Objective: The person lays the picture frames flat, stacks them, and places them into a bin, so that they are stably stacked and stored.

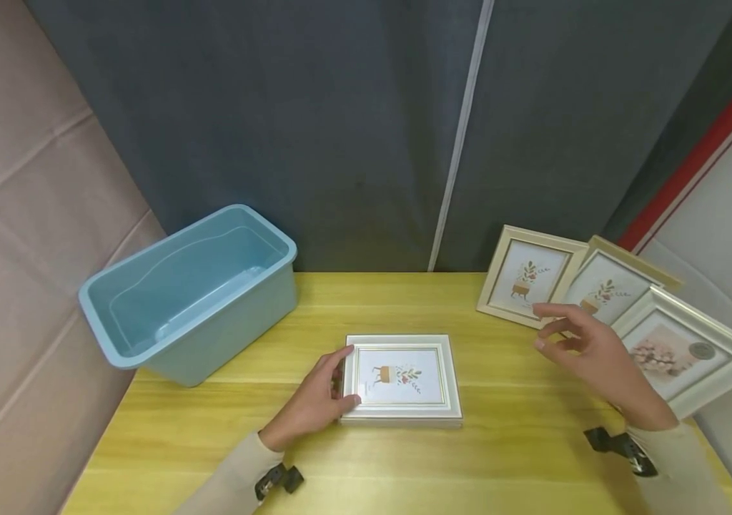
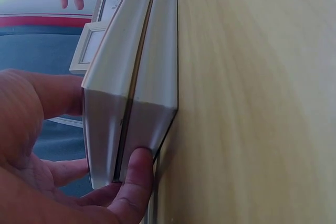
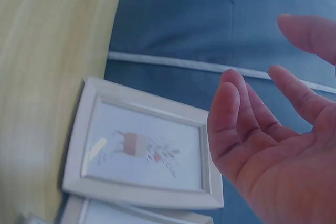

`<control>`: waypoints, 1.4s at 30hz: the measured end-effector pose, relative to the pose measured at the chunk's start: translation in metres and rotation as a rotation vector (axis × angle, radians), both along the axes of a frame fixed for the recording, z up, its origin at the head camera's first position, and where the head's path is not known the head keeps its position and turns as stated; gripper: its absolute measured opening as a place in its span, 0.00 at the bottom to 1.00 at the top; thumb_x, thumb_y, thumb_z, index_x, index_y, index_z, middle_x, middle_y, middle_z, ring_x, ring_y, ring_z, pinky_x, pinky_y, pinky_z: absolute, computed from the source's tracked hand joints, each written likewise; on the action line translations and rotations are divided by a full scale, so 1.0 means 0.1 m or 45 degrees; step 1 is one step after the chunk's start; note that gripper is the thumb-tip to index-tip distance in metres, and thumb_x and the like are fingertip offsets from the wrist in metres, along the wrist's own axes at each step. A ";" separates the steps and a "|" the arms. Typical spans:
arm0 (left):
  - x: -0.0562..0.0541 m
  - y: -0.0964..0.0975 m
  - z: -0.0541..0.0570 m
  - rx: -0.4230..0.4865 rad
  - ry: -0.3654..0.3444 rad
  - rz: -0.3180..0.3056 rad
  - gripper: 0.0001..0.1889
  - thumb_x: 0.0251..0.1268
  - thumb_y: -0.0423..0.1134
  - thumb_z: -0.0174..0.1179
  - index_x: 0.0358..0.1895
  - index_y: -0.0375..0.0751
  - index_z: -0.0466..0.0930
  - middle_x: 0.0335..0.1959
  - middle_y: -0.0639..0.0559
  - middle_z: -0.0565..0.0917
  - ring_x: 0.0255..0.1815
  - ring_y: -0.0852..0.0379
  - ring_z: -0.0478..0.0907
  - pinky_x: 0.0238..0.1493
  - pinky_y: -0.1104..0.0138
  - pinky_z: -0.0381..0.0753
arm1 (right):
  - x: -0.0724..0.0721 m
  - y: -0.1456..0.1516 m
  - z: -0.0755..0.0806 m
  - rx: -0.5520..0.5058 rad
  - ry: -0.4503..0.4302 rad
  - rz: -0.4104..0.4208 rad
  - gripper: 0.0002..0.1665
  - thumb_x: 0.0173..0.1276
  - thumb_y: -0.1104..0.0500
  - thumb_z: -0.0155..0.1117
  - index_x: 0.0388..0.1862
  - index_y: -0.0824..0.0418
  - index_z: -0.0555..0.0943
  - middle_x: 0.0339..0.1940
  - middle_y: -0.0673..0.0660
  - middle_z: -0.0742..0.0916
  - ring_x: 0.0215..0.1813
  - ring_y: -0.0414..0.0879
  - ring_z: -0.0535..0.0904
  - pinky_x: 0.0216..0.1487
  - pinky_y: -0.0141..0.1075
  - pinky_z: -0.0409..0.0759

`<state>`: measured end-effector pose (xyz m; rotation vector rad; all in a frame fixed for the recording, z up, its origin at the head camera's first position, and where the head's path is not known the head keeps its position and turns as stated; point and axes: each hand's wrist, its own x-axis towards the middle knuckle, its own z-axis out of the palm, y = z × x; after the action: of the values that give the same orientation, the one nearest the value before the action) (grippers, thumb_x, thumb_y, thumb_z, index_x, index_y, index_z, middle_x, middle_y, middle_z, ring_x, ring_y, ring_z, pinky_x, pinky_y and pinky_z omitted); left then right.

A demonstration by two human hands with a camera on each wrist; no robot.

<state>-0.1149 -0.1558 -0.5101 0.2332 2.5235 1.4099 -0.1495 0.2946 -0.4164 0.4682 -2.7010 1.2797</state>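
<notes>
Two white picture frames lie stacked flat on the table, a dark seam between them. The upper frame has a plant-pot print facing up. My left hand grips the stack at its left end, thumb at the near corner and fingers toward the far corner. My right hand hangs in the air with nothing in it, fingers loosely bent. Behind and beside it stand a cream picture frame, a second plant-print frame and a white frame with a flower picture, all leaning at the right.
A blue plastic bin stands at the table's back left, overlapping the left edge in the head view. A dark curtain with a pale vertical strip rises behind the wooden table. Pale walls flank both sides.
</notes>
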 end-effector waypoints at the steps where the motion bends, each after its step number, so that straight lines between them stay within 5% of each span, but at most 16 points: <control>1: 0.00 0.00 -0.01 -0.003 -0.001 -0.001 0.47 0.66 0.37 0.72 0.85 0.50 0.57 0.73 0.41 0.70 0.52 0.51 0.75 0.45 0.68 0.82 | 0.00 0.02 0.02 0.006 0.004 -0.007 0.31 0.72 0.64 0.73 0.72 0.51 0.79 0.58 0.35 0.83 0.49 0.31 0.84 0.47 0.22 0.81; 16: 0.00 -0.04 -0.01 -0.003 -0.002 0.003 0.47 0.65 0.37 0.73 0.85 0.50 0.57 0.74 0.39 0.70 0.51 0.51 0.77 0.45 0.68 0.84 | -0.03 0.49 0.28 -0.069 0.174 -0.122 0.32 0.68 0.73 0.71 0.71 0.62 0.78 0.61 0.36 0.84 0.53 0.27 0.82 0.48 0.15 0.79; 23: 0.01 -0.04 -0.02 0.023 -0.005 0.001 0.47 0.66 0.36 0.73 0.85 0.50 0.56 0.74 0.40 0.69 0.52 0.51 0.76 0.46 0.68 0.83 | 0.04 0.77 0.41 -0.046 0.157 -0.288 0.31 0.75 0.67 0.67 0.75 0.55 0.76 0.63 0.34 0.80 0.56 0.25 0.77 0.50 0.11 0.72; 30: 0.00 -0.03 -0.03 0.042 -0.013 -0.001 0.48 0.66 0.36 0.72 0.85 0.50 0.56 0.75 0.40 0.69 0.55 0.51 0.75 0.48 0.69 0.84 | -0.01 1.05 0.36 -0.020 0.212 -0.404 0.31 0.77 0.67 0.65 0.77 0.54 0.75 0.59 0.24 0.76 0.55 0.21 0.72 0.49 0.10 0.67; 37: -0.01 -0.01 -0.04 0.060 -0.024 -0.010 0.48 0.66 0.36 0.72 0.86 0.51 0.56 0.75 0.40 0.68 0.53 0.51 0.76 0.46 0.69 0.84 | -0.09 1.37 0.26 -0.183 0.352 -0.355 0.34 0.70 0.79 0.62 0.72 0.58 0.80 0.51 0.24 0.83 0.54 0.19 0.77 0.56 0.10 0.69; 42: 0.00 -0.01 -0.04 0.065 -0.031 -0.014 0.48 0.66 0.36 0.72 0.86 0.51 0.55 0.75 0.40 0.68 0.50 0.52 0.77 0.44 0.69 0.84 | -0.05 1.58 0.22 -0.011 0.258 -0.439 0.35 0.76 0.70 0.63 0.76 0.45 0.74 0.52 0.17 0.76 0.54 0.14 0.69 0.60 0.06 0.62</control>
<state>-0.1153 -0.1569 -0.5143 0.2376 2.4653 1.4656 -0.1546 0.4522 -0.3941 0.1136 -2.4682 1.0854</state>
